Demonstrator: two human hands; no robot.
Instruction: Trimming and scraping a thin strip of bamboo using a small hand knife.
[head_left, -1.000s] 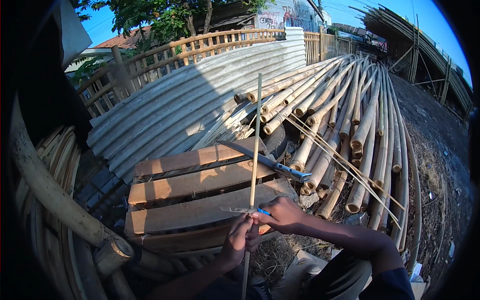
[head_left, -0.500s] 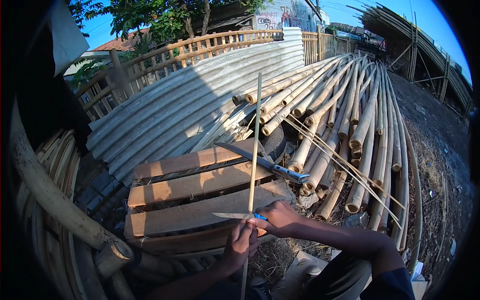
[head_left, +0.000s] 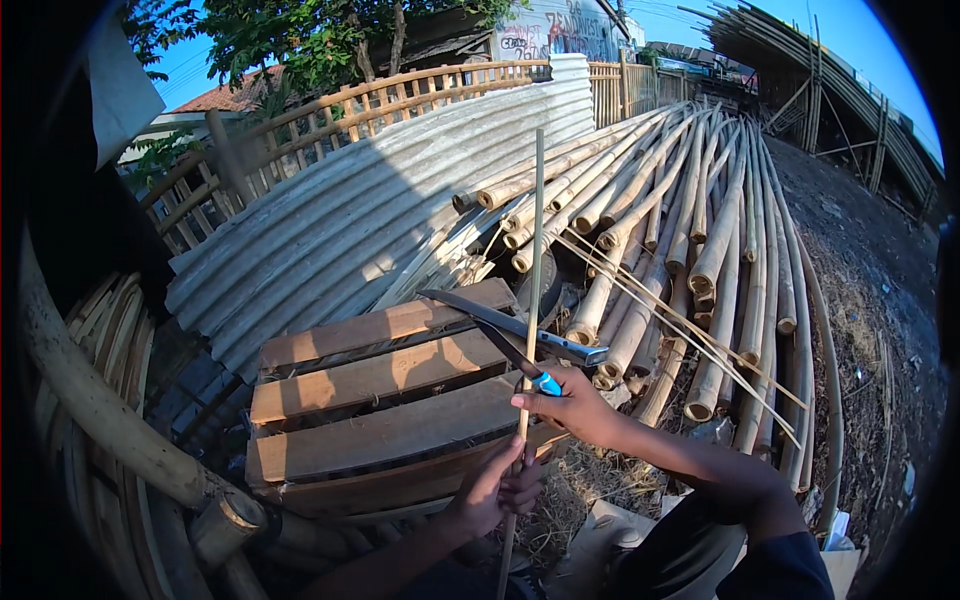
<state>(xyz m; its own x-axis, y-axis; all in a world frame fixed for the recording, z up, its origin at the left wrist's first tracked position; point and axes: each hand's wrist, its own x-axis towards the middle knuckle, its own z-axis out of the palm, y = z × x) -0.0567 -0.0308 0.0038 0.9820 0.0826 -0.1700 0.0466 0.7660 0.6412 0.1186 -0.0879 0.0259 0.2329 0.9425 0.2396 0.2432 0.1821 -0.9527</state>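
A thick bamboo pole (head_left: 130, 415) slants down at left. Next comes a slatted wooden platform (head_left: 375, 428); a machete (head_left: 505, 323) lies across its far right corner, blue handle reaching beyond the right edge. The left hand (head_left: 495, 487) wraps its fingers around a thin bamboo strip (head_left: 535, 270), which stands nearly upright before the platform's right side. The right hand (head_left: 572, 405) grips a small blue-handled knife (head_left: 546, 383), thumb at the strip. Bamboo poles (head_left: 700, 250) lie piled at right.

A slender, pale bamboo strip (head_left: 534, 290) stands nearly upright from upper center to lower edge; a blue-handled knife (head_left: 547, 383) crosses it mid-frame, dark blade slanting upper-left.
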